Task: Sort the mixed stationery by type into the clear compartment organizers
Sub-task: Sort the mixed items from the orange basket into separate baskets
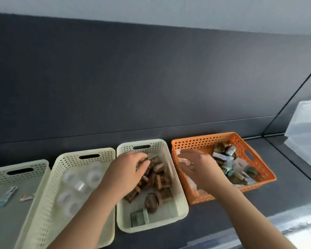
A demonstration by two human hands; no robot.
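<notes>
Orange basket (187,142) = landmark. It holds the unsorted stationery (230,164): small boxed packs, dark round items and pale wrapped bits, heaped toward its right half.

Right hand (199,168) hovers over the basket's left half, palm down, fingers spread. It grips nothing I can see; the hand is blurred.

Left hand (127,168) is over the far end of the first cream basket (182,203), directly left of the orange one. Its fingers curl down onto the brown rolls (158,178) there; cannot tell whether it pinches one. A green box (139,217) lies at that basket's near end.

Second cream basket (48,194), one further left, holds clear rolls (79,186). Third cream basket (34,161), furthest left, holds a blue pack (7,196) and one small piece. All sit on the dark worktop (241,203). Clear bins (305,123) stand well right of the orange basket.

Handling, judged:
- Rolls: light, stiff, smooth-sided, apt to roll. Take across the rim, thumb in the core.
- Boxed packs: light card, crushable. Pinch the long edges.
- Wrapped bits: likely slippery. Lift singly.
- The heap is loose, so pulling a low item may spill its neighbours.
</notes>
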